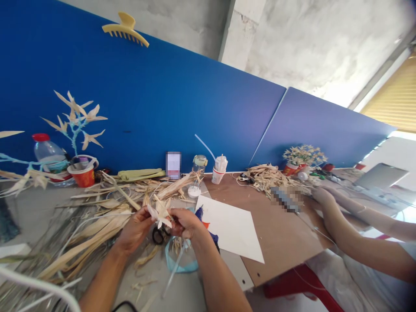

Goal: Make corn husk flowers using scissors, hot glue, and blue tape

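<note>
Between my two hands is a pale flower [161, 211] with pointed petals that look like dried husk. My left hand [135, 229] pinches a petal on its left side. On the other side, my right hand [185, 221] has its fingers closed at the flower's lower right edge. Black-handled scissors [157, 236] lie just beneath the flower, partly hidden. Below my right hand is a light-blue ring-shaped item [169, 262] with husk scraps in it. A blue glue gun [213, 237] is partly covered by my right forearm.
Long dried husk strips [94, 232] spread across the left side. A white sheet [232, 227] lies right of my hands. Husk flowers stand in a red cup [83, 177] at the back left. A co-worker's hands [323, 197] are at the right; a phone [173, 164] leans against the blue partition [182, 95].
</note>
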The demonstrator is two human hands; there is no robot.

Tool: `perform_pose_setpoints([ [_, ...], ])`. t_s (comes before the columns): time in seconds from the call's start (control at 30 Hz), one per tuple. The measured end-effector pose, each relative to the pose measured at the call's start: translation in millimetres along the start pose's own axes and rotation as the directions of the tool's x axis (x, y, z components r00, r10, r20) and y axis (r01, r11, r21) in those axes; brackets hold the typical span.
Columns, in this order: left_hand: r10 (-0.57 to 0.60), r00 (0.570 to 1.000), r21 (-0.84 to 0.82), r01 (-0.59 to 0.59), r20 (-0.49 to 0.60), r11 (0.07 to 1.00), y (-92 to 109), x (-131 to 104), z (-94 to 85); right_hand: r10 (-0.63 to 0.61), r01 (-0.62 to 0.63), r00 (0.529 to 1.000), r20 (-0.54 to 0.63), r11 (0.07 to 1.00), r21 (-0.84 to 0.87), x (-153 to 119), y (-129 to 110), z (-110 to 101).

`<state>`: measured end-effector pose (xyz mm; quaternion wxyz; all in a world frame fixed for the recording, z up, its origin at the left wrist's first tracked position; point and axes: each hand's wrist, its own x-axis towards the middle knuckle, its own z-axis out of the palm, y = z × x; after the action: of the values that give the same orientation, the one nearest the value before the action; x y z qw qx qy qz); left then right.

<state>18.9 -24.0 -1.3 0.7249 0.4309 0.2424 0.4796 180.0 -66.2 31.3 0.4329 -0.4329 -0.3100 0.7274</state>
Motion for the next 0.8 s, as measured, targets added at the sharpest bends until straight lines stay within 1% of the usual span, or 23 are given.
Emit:
perform_pose_setpoints([
  [0.1,0.0,0.999,-0.033,-0.001,-0.036,0.999,0,0,-1.1,0.018,-0.027,0.994,0.106,0.996,0.083,-3,-3,-6],
  [0.17,-0.004,0.998,-0.057,0.0,-0.07,0.998,1,0,-3.7,0.007,-0.025,0.99,0.141,0.992,0.127,-7,-8,-13],
  [0.23,0.012,0.993,-0.092,-0.023,-0.117,0.996,5,1,-7.9,-0.036,0.019,0.995,0.091,0.982,0.186,-12,-15,-23],
  [0.33,0.05,0.978,-0.161,-0.084,-0.201,0.983,11,4,-14.4,-0.139,0.154,0.987,-0.078,0.956,0.249,-17,-21,-31],
  [0.37,0.061,0.973,-0.179,-0.102,-0.221,0.978,12,5,-15.5,-0.146,0.169,0.983,-0.109,0.956,0.24,-17,-21,-31],
  [0.4,0.065,0.974,-0.184,-0.107,-0.219,0.977,13,5,-15.8,-0.129,0.154,0.984,-0.125,0.965,0.211,-15,-20,-28],
  [0.5,0.077,0.979,-0.133,-0.104,-0.189,0.986,11,6,-12.8,-0.042,0.05,0.995,-0.092,0.996,0.079,-6,-8,-11],
  [0.53,0.083,0.98,-0.098,-0.102,-0.179,0.99,10,6,-11.2,-0.041,0.044,0.996,-0.085,0.999,0.032,-3,-4,-6],
  [0.6,0.096,0.983,-0.02,-0.1,-0.157,0.995,7,6,-8.7,-0.083,0.077,0.991,-0.103,0.995,-0.059,4,3,3],
  [0.7,0.106,0.986,0.085,-0.096,-0.125,0.992,1,6,-8.4,-0.124,0.105,0.984,-0.128,0.983,-0.148,9,8,7],
  [0.8,0.09,0.99,0.145,-0.074,-0.111,0.987,-5,8,-10.9,-0.101,0.075,0.984,-0.145,0.982,-0.17,12,8,5],
])
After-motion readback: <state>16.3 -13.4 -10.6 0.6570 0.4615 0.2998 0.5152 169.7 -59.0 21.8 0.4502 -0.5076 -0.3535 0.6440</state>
